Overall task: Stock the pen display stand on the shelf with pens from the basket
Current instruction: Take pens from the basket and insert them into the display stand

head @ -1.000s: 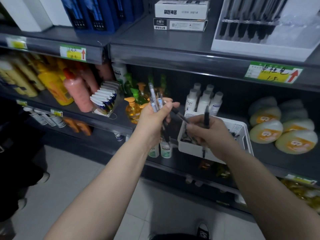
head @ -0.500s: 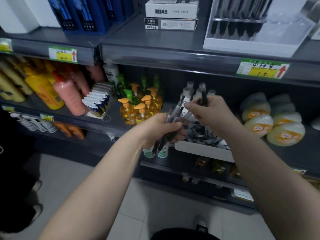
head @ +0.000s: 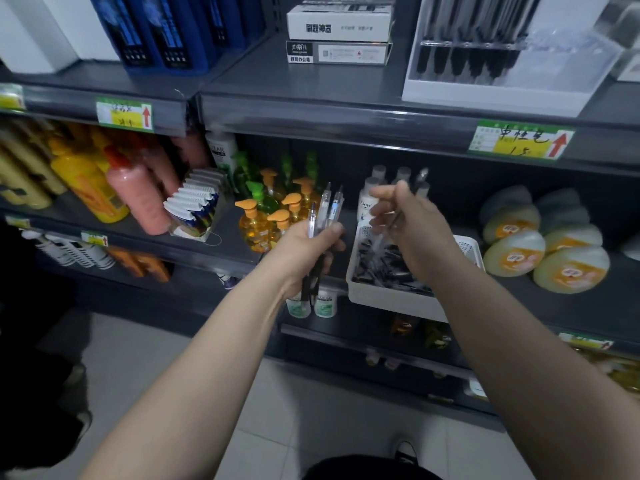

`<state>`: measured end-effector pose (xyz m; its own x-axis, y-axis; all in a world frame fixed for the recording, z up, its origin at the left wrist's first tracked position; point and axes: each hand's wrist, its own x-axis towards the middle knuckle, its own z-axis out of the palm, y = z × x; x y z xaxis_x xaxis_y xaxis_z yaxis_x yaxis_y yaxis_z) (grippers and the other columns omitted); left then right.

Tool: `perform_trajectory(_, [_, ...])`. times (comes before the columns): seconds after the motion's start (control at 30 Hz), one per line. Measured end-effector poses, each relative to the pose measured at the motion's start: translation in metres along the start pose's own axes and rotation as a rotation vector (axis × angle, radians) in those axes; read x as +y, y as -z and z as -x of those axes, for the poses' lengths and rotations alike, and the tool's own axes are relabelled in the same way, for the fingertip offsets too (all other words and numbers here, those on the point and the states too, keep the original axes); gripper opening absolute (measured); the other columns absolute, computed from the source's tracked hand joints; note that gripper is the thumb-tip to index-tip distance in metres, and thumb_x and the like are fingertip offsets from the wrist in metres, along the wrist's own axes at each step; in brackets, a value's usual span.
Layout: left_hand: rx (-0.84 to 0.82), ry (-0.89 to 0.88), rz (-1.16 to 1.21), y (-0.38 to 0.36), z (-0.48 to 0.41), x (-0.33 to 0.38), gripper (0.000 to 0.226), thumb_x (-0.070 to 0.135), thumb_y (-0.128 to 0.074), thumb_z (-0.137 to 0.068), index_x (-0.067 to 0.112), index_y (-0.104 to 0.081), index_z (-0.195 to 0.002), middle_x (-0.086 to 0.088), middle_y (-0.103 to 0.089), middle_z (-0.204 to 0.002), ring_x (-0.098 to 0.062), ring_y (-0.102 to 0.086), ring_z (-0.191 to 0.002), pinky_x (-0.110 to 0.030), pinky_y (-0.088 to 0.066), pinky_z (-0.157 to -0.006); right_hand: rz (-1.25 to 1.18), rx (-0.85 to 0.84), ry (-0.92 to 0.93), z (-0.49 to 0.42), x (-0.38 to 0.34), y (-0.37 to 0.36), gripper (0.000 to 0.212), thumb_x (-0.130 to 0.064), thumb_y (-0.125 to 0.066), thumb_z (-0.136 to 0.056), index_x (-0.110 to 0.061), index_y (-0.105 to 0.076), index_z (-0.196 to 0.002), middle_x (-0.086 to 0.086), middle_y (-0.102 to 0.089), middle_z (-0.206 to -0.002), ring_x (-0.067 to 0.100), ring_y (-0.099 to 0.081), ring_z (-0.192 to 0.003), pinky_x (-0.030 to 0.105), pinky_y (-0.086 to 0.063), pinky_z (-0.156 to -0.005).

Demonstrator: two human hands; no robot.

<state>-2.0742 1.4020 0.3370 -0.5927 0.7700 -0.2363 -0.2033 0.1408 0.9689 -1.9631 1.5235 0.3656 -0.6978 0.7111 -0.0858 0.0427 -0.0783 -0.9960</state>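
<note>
1. While the left hand (head: pixel 304 251) grips a bundle of pens (head: pixel 325 209) upright beside the white basket (head: pixel 388 299), the right hand (head: pixel 415 226) hovers over the basket, fingers curled round what looks like a single pen (head: pixel 421 176), though it is blurred.
2. The step in hand appears to be gathering: the basket, on the middle shelf (head: pixel 512 296), holds many more dark pens.
3. The next move probably calls for raising the pens to the pen display stand (head: pixel 502 91) on the upper shelf (head: pixel 311 88) and slotting them in beside the black pens already standing there.
</note>
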Motion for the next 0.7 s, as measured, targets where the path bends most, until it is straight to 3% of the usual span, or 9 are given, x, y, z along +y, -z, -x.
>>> perform_trajectory(0.03, [0.012, 0.001, 0.000, 0.000, 0.000, -0.002, 0.009, 0.022, -0.056, -0.094, 0.014, -0.057, -0.089, -0.002, -0.065, -0.074, -0.009, -0.046, -0.048, -0.021, -0.040, -0.046, 0.083, 0.059, 0.018, -0.001, -0.001, 0.002, 0.046, -0.041, -0.027, -0.102, -0.018, -0.066, -0.101, 0.001, -0.054, -0.081, 0.012, -0.053, -0.071, 0.026, -0.046, -0.069])
perform_trajectory(0.1, [0.009, 0.018, 0.024, -0.001, 0.002, -0.004, 0.008, 0.022, -0.057, -0.093, 0.014, -0.057, -0.091, -0.006, -0.071, -0.083, -0.008, -0.046, -0.047, -0.020, -0.041, -0.046, 0.144, 0.157, 0.055, -0.001, -0.003, 0.006, 0.049, -0.044, -0.024, -0.102, -0.016, -0.065, -0.101, -0.002, -0.047, -0.069, 0.010, -0.047, -0.062, 0.023, -0.041, -0.059])
perform_trajectory(0.17, [-0.006, 0.033, 0.065, -0.005, 0.003, -0.003, 0.011, 0.023, -0.059, -0.092, 0.012, -0.057, -0.096, -0.008, -0.072, -0.091, -0.007, -0.046, -0.048, -0.019, -0.041, -0.046, 0.048, 0.165, 0.077, 0.001, -0.001, 0.007, 0.044, -0.041, -0.028, -0.102, -0.014, -0.062, -0.097, -0.001, -0.043, -0.059, 0.010, -0.043, -0.051, 0.024, -0.039, -0.053])
perform_trajectory(0.3, [0.008, 0.017, 0.151, -0.012, 0.002, -0.001, 0.009, 0.021, -0.064, -0.087, 0.014, -0.062, -0.094, -0.010, -0.070, -0.097, -0.007, -0.046, -0.050, -0.020, -0.042, -0.049, -0.153, 0.087, 0.027, 0.007, 0.005, 0.007, 0.034, -0.033, -0.037, -0.102, -0.014, -0.061, -0.086, 0.002, -0.051, -0.061, 0.013, -0.050, -0.054, 0.026, -0.043, -0.055])
perform_trajectory(0.43, [0.089, -0.011, 0.182, -0.009, -0.001, 0.001, 0.004, 0.015, -0.064, -0.088, 0.015, -0.060, -0.086, -0.011, -0.062, -0.090, -0.009, -0.044, -0.050, -0.018, -0.039, -0.044, -0.214, 0.056, -0.046, 0.014, 0.008, 0.015, 0.018, -0.023, -0.052, -0.096, -0.012, -0.065, -0.091, 0.003, -0.067, -0.073, 0.015, -0.061, -0.063, 0.025, -0.047, -0.058])
perform_trajectory(0.57, [0.111, -0.046, 0.258, -0.004, -0.001, 0.009, 0.006, 0.013, -0.061, -0.090, 0.014, -0.059, -0.084, -0.005, -0.067, -0.081, -0.007, -0.044, -0.046, -0.017, -0.039, -0.043, -0.237, 0.061, -0.095, 0.018, 0.008, 0.025, 0.007, -0.012, -0.061, -0.090, -0.009, -0.066, -0.085, 0.004, -0.067, -0.074, 0.016, -0.062, -0.066, 0.024, -0.050, -0.058])
perform_trajectory(0.7, [0.110, -0.136, 0.308, -0.008, 0.002, 0.024, 0.013, 0.016, -0.063, -0.089, 0.014, -0.056, -0.079, 0.003, -0.057, -0.058, -0.007, -0.043, -0.043, -0.017, -0.038, -0.040, 0.086, -0.077, -0.083, 0.029, 0.005, 0.028, 0.006, -0.008, -0.068, -0.084, -0.011, -0.071, -0.081, 0.001, -0.069, -0.070, 0.011, -0.062, -0.066, 0.019, -0.052, -0.061])
